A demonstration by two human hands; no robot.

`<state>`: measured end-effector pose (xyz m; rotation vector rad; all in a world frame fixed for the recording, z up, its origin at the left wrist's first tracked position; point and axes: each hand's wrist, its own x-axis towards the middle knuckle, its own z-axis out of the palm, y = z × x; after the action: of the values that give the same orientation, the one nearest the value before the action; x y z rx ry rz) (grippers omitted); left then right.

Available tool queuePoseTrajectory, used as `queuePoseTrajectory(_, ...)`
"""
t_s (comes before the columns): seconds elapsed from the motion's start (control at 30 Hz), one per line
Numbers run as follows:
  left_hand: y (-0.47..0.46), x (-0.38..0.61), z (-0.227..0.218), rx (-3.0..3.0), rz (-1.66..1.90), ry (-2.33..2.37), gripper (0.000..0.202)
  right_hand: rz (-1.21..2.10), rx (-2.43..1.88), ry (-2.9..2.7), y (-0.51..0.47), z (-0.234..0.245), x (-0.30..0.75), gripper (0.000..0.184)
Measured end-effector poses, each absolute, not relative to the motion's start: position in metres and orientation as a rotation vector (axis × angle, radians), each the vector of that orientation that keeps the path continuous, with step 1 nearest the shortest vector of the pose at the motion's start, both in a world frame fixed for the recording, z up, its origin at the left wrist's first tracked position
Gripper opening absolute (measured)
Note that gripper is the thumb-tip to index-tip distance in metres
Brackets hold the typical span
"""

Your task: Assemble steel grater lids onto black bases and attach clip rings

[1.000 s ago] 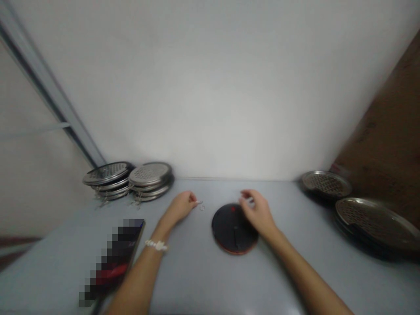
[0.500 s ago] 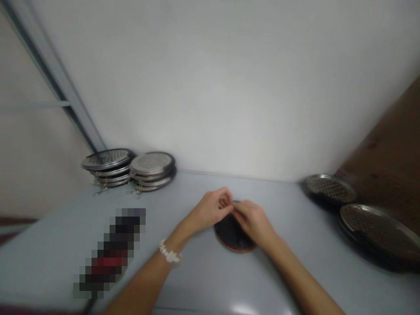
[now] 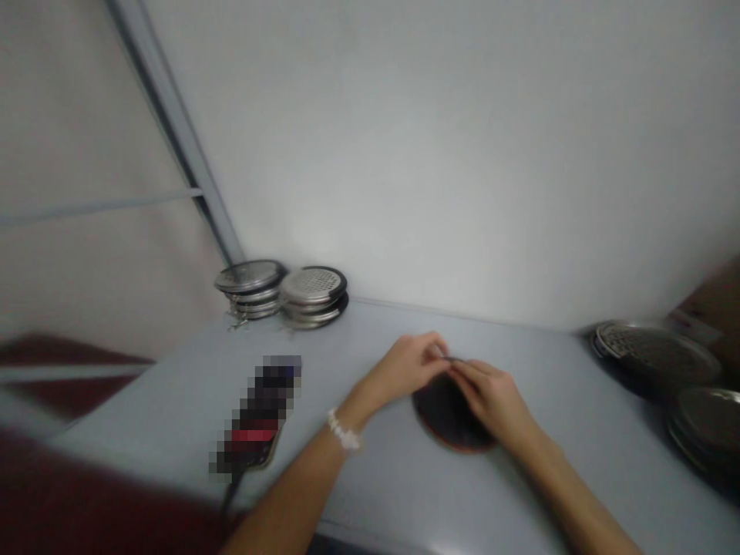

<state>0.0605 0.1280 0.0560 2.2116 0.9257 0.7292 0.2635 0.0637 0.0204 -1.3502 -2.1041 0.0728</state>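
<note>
A flat, round black disc (image 3: 448,416) with a reddish-brown near rim lies on the grey table in front of me. My left hand (image 3: 413,362), with a white bracelet at the wrist, is closed, its thumb and fingers pinched at the disc's far edge. From the right, my right hand (image 3: 486,389) reaches over the disc and pinches the same edge, fingertips almost touching those of the left. Between them shows a thin dark strip of the rim. Blur and the fingers hide any finer detail there.
Two stacks of round silver-and-black discs, the left stack (image 3: 251,289) and its neighbour (image 3: 312,297), stand at the back left. More discs (image 3: 653,358) lie at the right near a brown cardboard box (image 3: 720,297). A blurred-out device (image 3: 254,420) with a cable rests left of my arm. A white wall (image 3: 462,154) rises behind.
The view has turned left, so everything sits further right. Both hands stay at the disc's far edge, where a dark strip of rim now shows between the fingertips.
</note>
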Motion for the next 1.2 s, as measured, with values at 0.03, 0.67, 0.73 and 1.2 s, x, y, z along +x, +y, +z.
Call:
queuePoseTrajectory(0.03,0.133,0.055,0.054,2.209,0.729,1.014,0.017,0.066,-1.357,-2.084,0.064,0.019,0.264,0.032)
queuePoseTrajectory(0.67,0.169,0.021,0.019,2.154,0.446,1.410,0.032,0.126,-1.388,-1.986,0.066,0.019,0.265,0.030)
queuePoseTrajectory(0.73,0.171,0.022,0.016,2.113,0.470,1.398,0.033,0.120,-1.391,-1.993,0.066,0.018,0.265,0.032)
queuePoseTrajectory(1.2,0.135,0.074,0.027,1.544,0.728,0.860,0.018,0.022,-1.399,-2.063,0.066,0.019,0.262,0.036)
